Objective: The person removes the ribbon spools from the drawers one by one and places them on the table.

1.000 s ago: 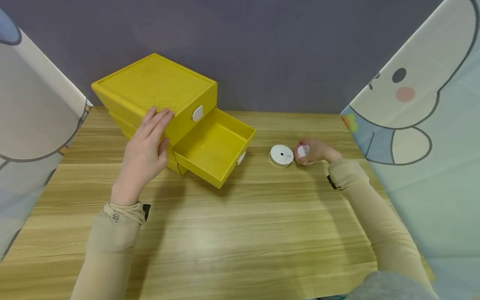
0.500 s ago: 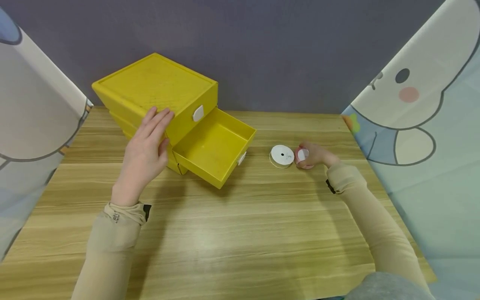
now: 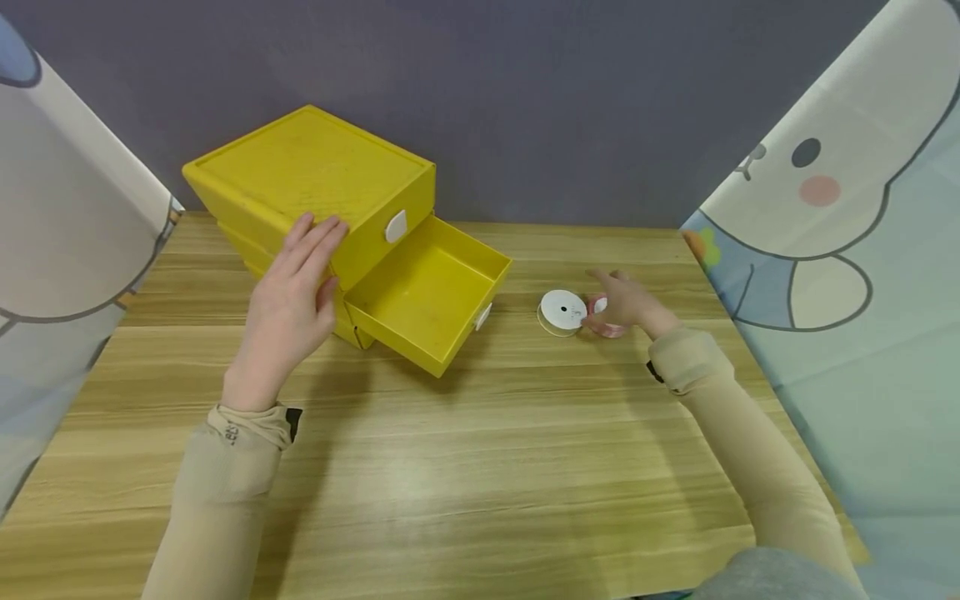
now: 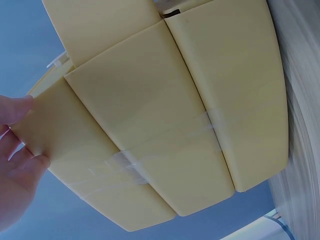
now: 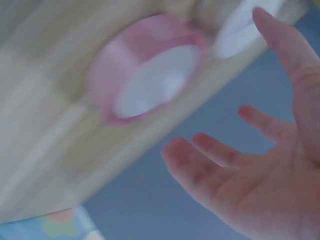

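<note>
Pink spool (image 5: pixel 147 70) lies flat on the table (image 3: pixel 420 467), right of the yellow drawer unit (image 3: pixel 307 167), past its pulled-out middle drawer (image 3: pixel 427 292). White spool (image 3: pixel 562 310) is between pink spool and unit, right beside the pink one; touching or just short, can't tell.

Right hand (image 3: pixel 626 304): fingers spread, reaching over the pink spool, gripping nothing. Right wrist view is blurred but shows fingers off the spool. Left hand (image 3: pixel 288 312): fingers fairly straight against the unit's top edge, near its front corner. Reads as steadying, not grasping.

Step, my read: spool placement or pickup, hand at the spool with no hold. Reach or release, now-view alone doesn't settle it. If pickup, next move calls for fingers closing round the pink rim without bumping the white spool. If placement, just a straight lift away. Moving the drawer would want the left hand bracing, since the unit looks light.

Surface: wood-grain top under the unit, running out both sides and forward of it. Clear tape (image 4: pixel 131 167) across the unit's left side. Grey-blue backdrop (image 3: pixel 570 108) behind the unit; cartoon-printed cloth (image 3: pixel 810 283) left and right of it, rabbit-like figure on the right. Beige sleeves (image 3: pixel 750 442) come in from the unit's near side.
</note>
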`<action>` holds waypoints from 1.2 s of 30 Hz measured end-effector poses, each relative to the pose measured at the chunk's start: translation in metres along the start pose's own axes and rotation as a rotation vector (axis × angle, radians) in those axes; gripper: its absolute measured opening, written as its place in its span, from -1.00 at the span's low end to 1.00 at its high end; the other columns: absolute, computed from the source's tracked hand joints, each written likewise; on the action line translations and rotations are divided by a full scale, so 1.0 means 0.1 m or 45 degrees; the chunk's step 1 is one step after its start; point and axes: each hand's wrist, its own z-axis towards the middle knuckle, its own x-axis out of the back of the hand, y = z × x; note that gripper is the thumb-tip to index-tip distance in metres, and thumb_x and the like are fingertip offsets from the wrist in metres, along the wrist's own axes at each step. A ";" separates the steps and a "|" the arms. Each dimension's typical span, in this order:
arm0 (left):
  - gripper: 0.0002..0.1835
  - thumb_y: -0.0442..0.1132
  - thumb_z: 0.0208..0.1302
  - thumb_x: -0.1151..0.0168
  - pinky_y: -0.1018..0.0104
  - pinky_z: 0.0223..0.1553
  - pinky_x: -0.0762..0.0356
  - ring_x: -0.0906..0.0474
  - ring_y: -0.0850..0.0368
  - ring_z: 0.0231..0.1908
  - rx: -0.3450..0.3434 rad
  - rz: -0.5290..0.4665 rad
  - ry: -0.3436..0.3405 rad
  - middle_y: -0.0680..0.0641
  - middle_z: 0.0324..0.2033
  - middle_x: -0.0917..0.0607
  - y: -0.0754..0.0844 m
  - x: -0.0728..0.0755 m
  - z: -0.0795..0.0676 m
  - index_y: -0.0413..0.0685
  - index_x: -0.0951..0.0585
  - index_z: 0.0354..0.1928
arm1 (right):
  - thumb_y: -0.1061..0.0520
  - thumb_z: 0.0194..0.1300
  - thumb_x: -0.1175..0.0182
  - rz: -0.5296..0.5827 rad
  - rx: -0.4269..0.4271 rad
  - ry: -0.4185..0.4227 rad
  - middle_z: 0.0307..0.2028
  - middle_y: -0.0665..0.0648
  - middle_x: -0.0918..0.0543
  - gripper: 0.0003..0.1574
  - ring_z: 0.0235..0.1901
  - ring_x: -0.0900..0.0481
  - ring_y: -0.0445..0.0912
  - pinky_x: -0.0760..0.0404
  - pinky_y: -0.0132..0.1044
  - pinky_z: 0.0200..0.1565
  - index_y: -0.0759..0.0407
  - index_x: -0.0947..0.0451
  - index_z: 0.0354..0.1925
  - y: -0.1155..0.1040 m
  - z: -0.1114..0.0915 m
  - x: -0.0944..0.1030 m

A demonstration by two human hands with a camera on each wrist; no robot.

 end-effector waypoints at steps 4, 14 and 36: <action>-0.35 -0.61 0.14 -0.08 0.00 0.44 -0.24 -0.18 -0.12 0.43 0.001 0.002 -0.008 -0.20 0.32 -0.43 -0.01 0.01 0.00 -0.20 -0.37 0.34 | -0.02 0.11 -0.39 -0.045 0.158 0.099 0.35 0.49 -0.16 0.07 0.31 -0.17 0.43 -0.34 0.39 0.21 0.15 -0.08 0.45 -0.33 -0.09 -0.01; -0.34 -0.60 0.14 -0.08 -0.01 0.43 -0.25 -0.18 -0.12 0.43 0.003 0.012 -0.015 -0.20 0.33 -0.42 -0.01 0.01 0.02 -0.19 -0.37 0.34 | 0.04 0.07 -0.43 -0.003 0.592 0.316 0.26 0.35 -0.40 -0.10 0.20 -0.40 0.29 -0.46 0.20 0.23 0.13 -0.30 0.34 -0.93 -0.31 -0.21; -0.35 -0.61 0.14 -0.08 0.00 0.45 -0.22 -0.17 -0.14 0.43 0.008 0.005 -0.017 -0.21 0.33 -0.42 -0.01 0.00 0.00 -0.21 -0.37 0.34 | 0.24 -0.08 -0.50 0.163 1.079 0.979 -0.06 0.27 -0.51 -0.37 -0.12 -0.59 0.03 -0.70 -0.22 -0.10 0.26 -0.46 -0.02 -1.23 -0.06 -0.82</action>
